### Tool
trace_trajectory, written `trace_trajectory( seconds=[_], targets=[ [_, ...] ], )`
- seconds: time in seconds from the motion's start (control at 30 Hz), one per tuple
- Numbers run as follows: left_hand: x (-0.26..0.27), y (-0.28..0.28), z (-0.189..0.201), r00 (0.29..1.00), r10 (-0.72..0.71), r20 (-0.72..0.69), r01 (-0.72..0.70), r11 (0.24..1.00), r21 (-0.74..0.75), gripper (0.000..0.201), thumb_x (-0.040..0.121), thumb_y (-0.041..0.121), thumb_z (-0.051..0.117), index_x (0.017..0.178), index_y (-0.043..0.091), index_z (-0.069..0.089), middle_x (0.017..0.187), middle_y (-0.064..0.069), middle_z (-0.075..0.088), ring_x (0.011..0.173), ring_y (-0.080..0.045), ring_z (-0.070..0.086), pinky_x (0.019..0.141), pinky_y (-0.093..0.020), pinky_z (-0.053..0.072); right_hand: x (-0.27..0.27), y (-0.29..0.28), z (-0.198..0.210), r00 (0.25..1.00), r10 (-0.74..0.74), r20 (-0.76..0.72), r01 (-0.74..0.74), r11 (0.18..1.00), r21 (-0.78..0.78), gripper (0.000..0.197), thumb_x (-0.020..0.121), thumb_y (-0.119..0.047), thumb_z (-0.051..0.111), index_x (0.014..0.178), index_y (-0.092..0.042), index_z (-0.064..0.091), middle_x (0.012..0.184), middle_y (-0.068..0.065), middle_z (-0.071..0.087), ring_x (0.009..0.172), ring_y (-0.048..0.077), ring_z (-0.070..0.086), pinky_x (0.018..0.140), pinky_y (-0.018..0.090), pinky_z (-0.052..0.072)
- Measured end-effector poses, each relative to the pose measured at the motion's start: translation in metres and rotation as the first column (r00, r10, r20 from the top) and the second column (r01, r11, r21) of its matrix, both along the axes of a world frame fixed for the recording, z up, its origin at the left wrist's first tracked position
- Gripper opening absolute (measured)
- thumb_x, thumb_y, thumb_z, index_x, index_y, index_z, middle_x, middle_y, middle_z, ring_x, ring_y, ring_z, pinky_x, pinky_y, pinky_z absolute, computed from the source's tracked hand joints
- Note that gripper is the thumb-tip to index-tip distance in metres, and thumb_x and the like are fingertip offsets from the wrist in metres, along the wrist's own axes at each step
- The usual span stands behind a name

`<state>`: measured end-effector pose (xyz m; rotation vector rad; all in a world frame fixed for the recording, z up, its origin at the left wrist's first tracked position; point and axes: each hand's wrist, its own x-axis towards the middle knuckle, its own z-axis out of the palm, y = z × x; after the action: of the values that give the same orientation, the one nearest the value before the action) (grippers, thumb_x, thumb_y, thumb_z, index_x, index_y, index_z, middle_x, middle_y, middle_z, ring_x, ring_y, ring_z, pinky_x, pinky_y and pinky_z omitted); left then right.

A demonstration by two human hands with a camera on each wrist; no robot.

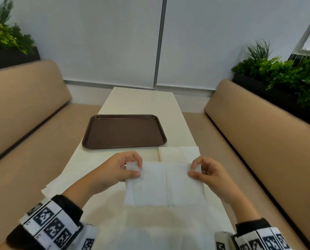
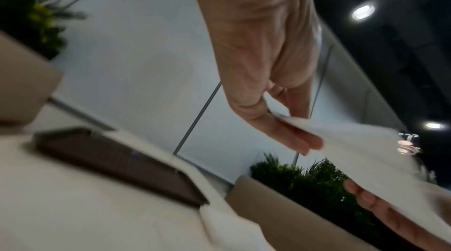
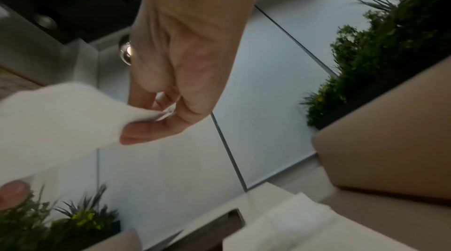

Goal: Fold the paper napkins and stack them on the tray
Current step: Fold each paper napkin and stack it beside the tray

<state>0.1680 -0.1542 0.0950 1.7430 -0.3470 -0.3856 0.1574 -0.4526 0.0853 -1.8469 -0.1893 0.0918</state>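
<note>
A white paper napkin (image 1: 164,184) hangs lifted above the table, creased down its middle. My left hand (image 1: 130,170) pinches its upper left corner between thumb and fingers. My right hand (image 1: 195,168) pinches the upper right corner the same way. The left wrist view has the left hand (image 2: 302,139) holding the napkin's edge (image 2: 366,151), with the other hand's fingertips (image 2: 361,193) beyond. In the right wrist view the right hand (image 3: 156,120) grips the napkin (image 3: 61,120). A brown tray (image 1: 124,131) lies bare on the table ahead.
More white napkins (image 1: 179,154) lie flat on the cream table (image 1: 139,101) just right of the tray's near corner; other sheets lie near my left forearm (image 1: 55,184). Tan bench seats (image 1: 259,132) flank the table, with planters (image 1: 286,74) behind them.
</note>
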Motion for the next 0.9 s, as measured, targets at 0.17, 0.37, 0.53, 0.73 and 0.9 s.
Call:
trace_trajectory(
  seconds=[0.17,0.37,0.53,0.73,0.9],
  targets=[
    [0.049,-0.033,-0.037,0.978,0.17,-0.118,-0.17,0.985,0.007,0.026,0.089,-0.007,0.055,0.086,0.011,0.072,0.084,-0.003,0.071,0.075,-0.014,0.067,0.065,-0.021,0.054,0.044,-0.019,-0.032,0.988,-0.07,-0.139,0.068,0.998,-0.018,0.016,0.084,-0.007,0.069,0.096,-0.018,0.07,0.101,0.012,0.071,0.083,0.03,0.07,0.079,0.037,0.056],
    [0.14,-0.079,-0.048,0.959,0.257,-0.117,-0.264,0.963,-0.047,0.028,0.086,-0.008,0.06,0.106,0.011,0.065,0.096,-0.007,0.062,0.081,-0.018,0.06,0.067,-0.02,0.052,0.134,-0.04,-0.029,0.955,-0.293,-0.042,0.285,0.949,-0.133,0.019,0.087,0.002,0.062,0.101,-0.011,0.064,0.096,0.013,0.063,0.07,0.022,0.061,0.056,0.022,0.053],
    [0.2,-0.111,-0.082,0.94,0.331,-0.082,-0.32,0.939,0.129,0.031,0.085,-0.009,0.055,0.109,0.007,0.067,0.106,-0.013,0.058,0.092,-0.024,0.057,0.068,-0.022,0.046,0.201,-0.056,-0.061,0.938,-0.339,-0.064,0.301,0.894,-0.332,0.033,0.087,0.004,0.059,0.118,-0.007,0.061,0.113,0.013,0.058,0.091,0.026,0.061,0.079,0.034,0.053],
    [0.214,-0.135,-0.129,0.96,0.273,-0.062,-0.234,0.905,0.354,0.04,0.079,-0.009,0.064,0.116,0.007,0.063,0.126,-0.015,0.054,0.115,-0.029,0.053,0.09,-0.029,0.045,0.224,-0.067,-0.109,0.939,-0.333,-0.085,0.213,0.758,-0.616,0.042,0.089,0.003,0.052,0.129,-0.01,0.054,0.136,0.012,0.049,0.121,0.029,0.051,0.08,0.032,0.049],
    [0.219,-0.146,-0.143,0.974,0.22,0.044,-0.212,0.838,0.503,0.043,0.081,-0.006,0.063,0.122,0.008,0.06,0.13,-0.012,0.052,0.118,-0.027,0.05,0.087,-0.021,0.038,0.225,-0.066,-0.126,0.946,-0.321,-0.038,0.196,0.666,-0.72,0.043,0.09,0.005,0.047,0.13,-0.009,0.053,0.136,0.01,0.049,0.123,0.028,0.048,0.095,0.025,0.037]
  ],
)
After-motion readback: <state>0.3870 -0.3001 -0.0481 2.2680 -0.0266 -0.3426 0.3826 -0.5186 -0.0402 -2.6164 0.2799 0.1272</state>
